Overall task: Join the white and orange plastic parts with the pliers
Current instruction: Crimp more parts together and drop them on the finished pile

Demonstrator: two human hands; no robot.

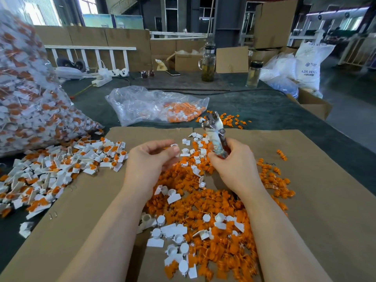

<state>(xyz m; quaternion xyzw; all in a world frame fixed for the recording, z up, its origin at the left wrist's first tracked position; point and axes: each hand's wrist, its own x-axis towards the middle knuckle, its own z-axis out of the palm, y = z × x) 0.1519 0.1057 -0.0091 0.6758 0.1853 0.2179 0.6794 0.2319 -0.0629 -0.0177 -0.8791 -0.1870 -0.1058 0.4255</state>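
Right hand (234,165) gripping the pliers (215,135) upright, left hand (150,159) pinching a small white part (175,146), both hovering over loose orange parts (219,202) lying on the cardboard sheet (315,200), joined pieces (61,165) piling up leftward.

Left: joined-parts heap (61,165) and full bag (30,98) block
Centre: orange parts (213,210) cover the cardboard (325,200)
Right: bare cardboard, passable

Blurred pliers (213,131); bag (30,88) cropped left
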